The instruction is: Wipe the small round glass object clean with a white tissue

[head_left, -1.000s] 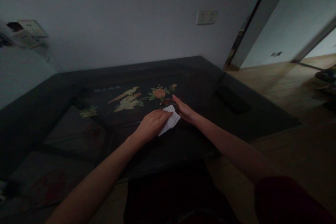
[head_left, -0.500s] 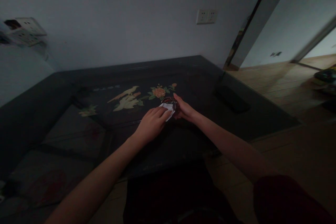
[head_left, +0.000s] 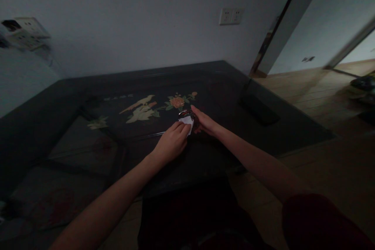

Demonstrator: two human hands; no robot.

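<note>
Pinched in my left hand is a white tissue, pressed against the side of a small round glass with a shiny rim. My right hand curls around the right side of that glass, its thumb uppermost near the rim. Both hands meet over the dark tabletop. Dim light and my fingers hide much of the glass, so its full shape cannot be made out.
A dark flat oblong thing lies on the table's right side. A bird-and-flower picture decorates the top. Behind is a pale wall with a double socket; more sockets are at the left. Wooden floor lies to the right.
The glass has tilted or turned slightly between my hands, its rim now looking narrower. My left hand and the tissue have shifted a little down along its side.
</note>
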